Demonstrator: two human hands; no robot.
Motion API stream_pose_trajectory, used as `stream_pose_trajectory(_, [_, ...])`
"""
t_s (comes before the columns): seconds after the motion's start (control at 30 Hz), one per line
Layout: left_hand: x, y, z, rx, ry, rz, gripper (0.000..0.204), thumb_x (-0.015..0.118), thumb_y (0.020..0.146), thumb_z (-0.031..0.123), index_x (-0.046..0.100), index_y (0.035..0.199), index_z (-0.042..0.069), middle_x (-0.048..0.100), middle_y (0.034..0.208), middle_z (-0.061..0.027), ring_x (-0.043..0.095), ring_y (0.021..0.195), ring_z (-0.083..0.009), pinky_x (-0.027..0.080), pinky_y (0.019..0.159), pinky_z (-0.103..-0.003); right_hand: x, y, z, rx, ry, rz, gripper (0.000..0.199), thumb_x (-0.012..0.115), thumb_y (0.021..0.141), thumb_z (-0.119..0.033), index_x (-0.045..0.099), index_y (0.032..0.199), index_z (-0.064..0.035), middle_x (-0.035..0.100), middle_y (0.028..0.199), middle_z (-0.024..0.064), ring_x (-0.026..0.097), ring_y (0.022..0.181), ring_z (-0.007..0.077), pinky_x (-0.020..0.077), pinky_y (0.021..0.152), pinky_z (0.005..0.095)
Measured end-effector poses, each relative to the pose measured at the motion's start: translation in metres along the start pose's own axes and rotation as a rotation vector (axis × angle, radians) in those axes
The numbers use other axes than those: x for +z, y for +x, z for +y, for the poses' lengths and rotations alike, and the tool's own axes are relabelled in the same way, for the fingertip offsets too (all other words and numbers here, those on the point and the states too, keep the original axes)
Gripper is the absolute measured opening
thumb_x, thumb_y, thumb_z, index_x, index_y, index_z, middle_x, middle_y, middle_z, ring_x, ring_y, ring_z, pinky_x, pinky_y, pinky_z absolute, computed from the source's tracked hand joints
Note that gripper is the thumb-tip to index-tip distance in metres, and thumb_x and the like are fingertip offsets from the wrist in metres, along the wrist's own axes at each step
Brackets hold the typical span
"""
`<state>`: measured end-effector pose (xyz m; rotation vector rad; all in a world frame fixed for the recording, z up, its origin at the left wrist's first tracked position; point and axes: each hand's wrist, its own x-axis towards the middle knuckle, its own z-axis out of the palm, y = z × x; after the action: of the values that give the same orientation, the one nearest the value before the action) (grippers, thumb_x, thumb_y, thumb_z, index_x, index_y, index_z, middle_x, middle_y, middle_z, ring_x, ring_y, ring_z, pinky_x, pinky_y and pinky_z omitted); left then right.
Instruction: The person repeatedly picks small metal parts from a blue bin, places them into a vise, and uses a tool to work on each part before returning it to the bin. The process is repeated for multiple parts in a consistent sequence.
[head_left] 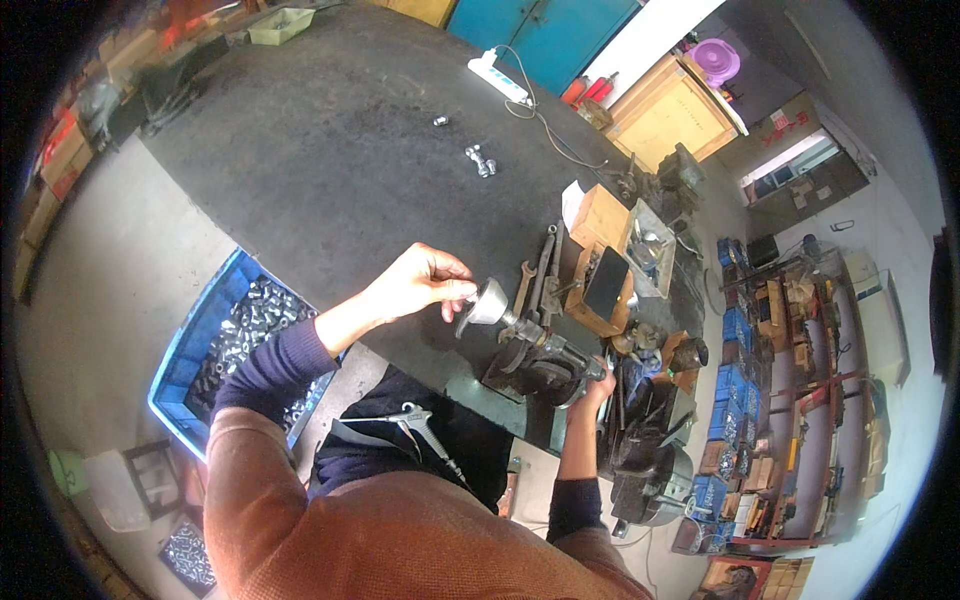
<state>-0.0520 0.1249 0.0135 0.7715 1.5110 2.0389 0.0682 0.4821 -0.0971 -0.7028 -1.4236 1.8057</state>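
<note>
My left hand (pixel 425 285) has its thumb and fingers pinched together at the rim of a silvery cup-shaped head (pixel 487 304). Whatever small piece sits between those fingertips is hidden. The cup is on the front end of a dark metal bench device (pixel 545 350) with a shaft, standing at the table's near right edge. My right hand (pixel 597 388) is closed round the rear end of this device, its fingers partly out of sight. A silver air blow gun (pixel 425 432) lies on black cloth close to my body.
Left of me stands a blue crate (pixel 185 345) of small metal fittings. Wrenches (pixel 545 265), an open cardboard box (pixel 590 315) and a vise (pixel 650 480) are on the right. Farther back on the dark tabletop (pixel 330 150) are loose metal fittings (pixel 480 160) and a white power strip (pixel 498 78).
</note>
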Motion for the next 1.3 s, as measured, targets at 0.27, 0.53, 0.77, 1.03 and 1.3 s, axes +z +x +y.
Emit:
stream_pose_trajectory(0.27, [0.000, -0.006, 0.001, -0.076, 0.129, 0.066, 0.037, 0.055, 0.087, 0.030, 0.063, 0.082, -0.005, 0.056, 0.055, -0.0053, 0.053, 0.043, -0.0093, 0.043, 0.041, -0.021, 0.026, -0.039, -0.102, -0.283, 0.301, -0.242, 0.015, 0.043, 0.079, -0.008, 0.054, 0.076, 0.0018, 0.043, 0.056, 0.0019, 0.031, 0.042, 0.0058, 0.0234, 0.036, 0.0181])
stream_pose_trajectory(0.53, [-0.001, -0.005, 0.005, -0.087, 0.146, 0.087, 0.037, 0.057, 0.086, 0.031, 0.062, 0.077, -0.005, 0.054, 0.052, -0.0050, 0.053, 0.042, -0.0093, 0.042, 0.039, -0.021, -0.022, -0.092, -0.048, 0.107, 0.200, -0.164, 0.021, 0.052, 0.079, -0.023, 0.055, 0.071, -0.0033, 0.033, 0.052, -0.0040, 0.024, 0.041, 0.0055, 0.0155, 0.034, 0.0205])
stream_pose_trajectory(0.77, [-0.021, -0.025, 0.009, -0.101, 0.337, 0.159, 0.037, 0.058, 0.085, 0.031, 0.062, 0.071, -0.002, 0.055, 0.051, -0.0035, 0.053, 0.041, -0.0090, 0.042, 0.039, -0.021, 0.029, -0.004, -0.043, -0.098, -0.076, -0.028, 0.015, 0.046, 0.079, -0.008, 0.058, 0.074, -0.0009, 0.040, 0.052, -0.0011, 0.033, 0.043, 0.0065, 0.0189, 0.037, 0.0205])
stream_pose_trajectory(1.03, [-0.091, -0.176, -0.020, -0.430, 1.241, 0.396, 0.028, 0.067, 0.073, 0.026, 0.063, 0.067, -0.001, 0.060, 0.057, -0.0152, 0.059, 0.050, -0.0240, 0.046, 0.050, -0.034, 0.010, -0.081, -0.107, -0.264, 0.353, -0.234, 0.017, 0.048, 0.075, -0.013, 0.053, 0.077, 0.0034, 0.038, 0.054, -0.0002, 0.028, 0.042, 0.0043, 0.0179, 0.036, 0.0186])
stream_pose_trajectory(1.3, [-0.081, -0.067, 0.007, -0.225, 1.272, 0.394, 0.017, 0.063, 0.069, 0.010, 0.064, 0.083, 0.000, 0.061, 0.069, -0.0174, 0.062, 0.063, -0.0278, 0.047, 0.058, -0.035, -0.012, -0.083, -0.029, 0.169, 0.279, -0.014, 0.009, 0.047, 0.076, -0.005, 0.055, 0.074, -0.0017, 0.040, 0.056, -0.0016, 0.030, 0.043, 0.0060, 0.0197, 0.037, 0.0193])
